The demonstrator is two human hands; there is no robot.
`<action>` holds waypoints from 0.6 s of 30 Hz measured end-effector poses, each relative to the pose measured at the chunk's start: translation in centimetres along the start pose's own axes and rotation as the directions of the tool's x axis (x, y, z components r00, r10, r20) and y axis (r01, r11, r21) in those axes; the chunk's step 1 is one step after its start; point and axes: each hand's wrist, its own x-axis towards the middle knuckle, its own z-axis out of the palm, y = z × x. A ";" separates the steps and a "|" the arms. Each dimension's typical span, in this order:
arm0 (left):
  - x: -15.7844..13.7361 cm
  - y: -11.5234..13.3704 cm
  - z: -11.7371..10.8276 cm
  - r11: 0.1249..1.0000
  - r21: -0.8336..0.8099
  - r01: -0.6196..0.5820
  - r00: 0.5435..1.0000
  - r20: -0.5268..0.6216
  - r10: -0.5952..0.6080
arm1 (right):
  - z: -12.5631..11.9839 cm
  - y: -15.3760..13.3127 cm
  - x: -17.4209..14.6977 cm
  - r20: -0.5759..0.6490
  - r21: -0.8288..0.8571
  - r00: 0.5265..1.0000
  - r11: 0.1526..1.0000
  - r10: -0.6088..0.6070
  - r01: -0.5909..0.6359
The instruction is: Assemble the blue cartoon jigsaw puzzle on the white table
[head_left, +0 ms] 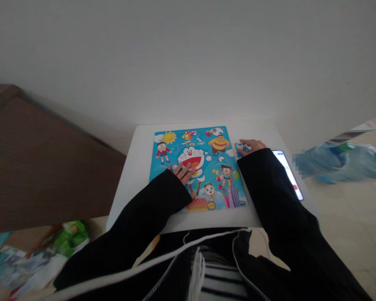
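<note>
L hand (184, 172) on colourful cartoon puzzle (198, 167), R hand (252, 146) beside

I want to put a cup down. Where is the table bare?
The white table is bare left of the puzzle board and behind it. Right side is crowded: right hand with puzzle pieces, and phone.
</note>
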 end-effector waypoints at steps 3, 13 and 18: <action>-0.2 -0.2 -0.1 1.000 0.012 0.003 1.000 0.012 -0.003 | -0.8 -0.6 -0.5 -0.045 0.196 0.990 0.973 0.134 -0.123; 1.6 -0.1 -1.1 0.983 -0.165 -0.079 0.993 -0.098 0.064 | -0.1 -3.9 -2.8 0.172 0.707 0.975 0.671 0.144 -0.224; 5.7 0.3 -0.2 0.961 -0.234 -0.145 0.987 -0.099 0.125 | 0.6 -4.4 -2.0 0.203 0.615 0.979 0.774 0.029 -0.151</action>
